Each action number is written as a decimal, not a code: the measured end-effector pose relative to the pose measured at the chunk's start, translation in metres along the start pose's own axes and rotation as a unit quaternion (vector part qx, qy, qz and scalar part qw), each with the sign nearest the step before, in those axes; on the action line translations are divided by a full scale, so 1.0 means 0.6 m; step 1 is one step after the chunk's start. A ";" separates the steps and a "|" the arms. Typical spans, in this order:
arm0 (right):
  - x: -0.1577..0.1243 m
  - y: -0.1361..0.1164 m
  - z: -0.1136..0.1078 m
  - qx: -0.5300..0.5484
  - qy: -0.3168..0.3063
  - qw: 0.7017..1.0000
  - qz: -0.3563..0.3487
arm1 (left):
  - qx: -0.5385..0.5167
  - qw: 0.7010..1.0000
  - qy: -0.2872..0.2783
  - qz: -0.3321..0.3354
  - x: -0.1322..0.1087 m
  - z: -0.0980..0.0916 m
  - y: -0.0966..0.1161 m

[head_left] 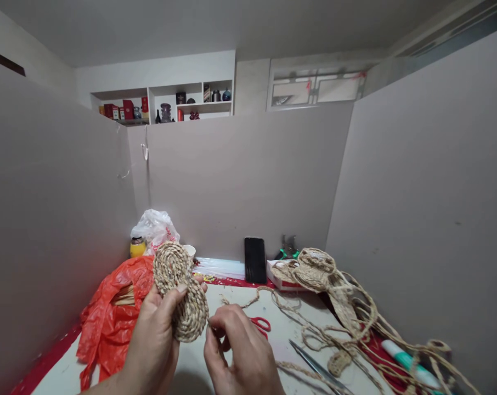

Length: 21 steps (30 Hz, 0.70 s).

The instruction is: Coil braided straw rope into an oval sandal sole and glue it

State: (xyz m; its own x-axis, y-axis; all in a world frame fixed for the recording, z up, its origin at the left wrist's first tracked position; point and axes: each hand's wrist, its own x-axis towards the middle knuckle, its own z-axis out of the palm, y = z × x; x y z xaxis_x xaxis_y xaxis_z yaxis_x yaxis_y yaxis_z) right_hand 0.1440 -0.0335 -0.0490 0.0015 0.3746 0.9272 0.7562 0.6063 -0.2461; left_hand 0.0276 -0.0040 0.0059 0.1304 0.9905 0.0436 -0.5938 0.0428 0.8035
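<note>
- The left hand (158,326) grips the coiled, figure-eight rope piece (172,266) above the table (193,365), thumb across its middle.
- The right hand (244,351) is curled at the piece's lower right edge; whether its fingertips grip a strand, I cannot tell.
- Red-handled scissors (261,323) lie just beyond the right hand.
- A red bag (112,334) lies beside the left hand.

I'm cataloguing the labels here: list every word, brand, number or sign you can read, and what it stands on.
No text can be read.
White plastic bag: red print, too blurred to read.
Red boxes at upper left: any lettering is too small to read.
Phone: dark screen, no text shows.
Coiled rope piece: no text shows.
</note>
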 end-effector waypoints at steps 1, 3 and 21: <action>0.000 0.002 0.002 -0.017 0.006 1.000 -0.018 | -0.002 1.000 0.001 0.001 0.000 0.001 0.000; -0.002 0.004 0.005 -0.044 0.015 0.998 -0.041 | -0.004 1.000 -0.001 0.000 0.000 0.003 -0.001; -0.018 -0.008 0.019 0.180 0.027 0.976 0.120 | -0.012 0.999 -0.003 0.030 0.009 0.008 0.005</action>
State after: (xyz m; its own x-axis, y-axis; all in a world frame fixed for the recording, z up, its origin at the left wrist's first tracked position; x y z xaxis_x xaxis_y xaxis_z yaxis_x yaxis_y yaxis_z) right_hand 0.1330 -0.0326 -0.0610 0.1922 0.5040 0.8420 0.4506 0.7169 -0.5320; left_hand 0.0302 0.0010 0.0116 0.0985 0.9907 0.0942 -0.6201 -0.0129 0.7844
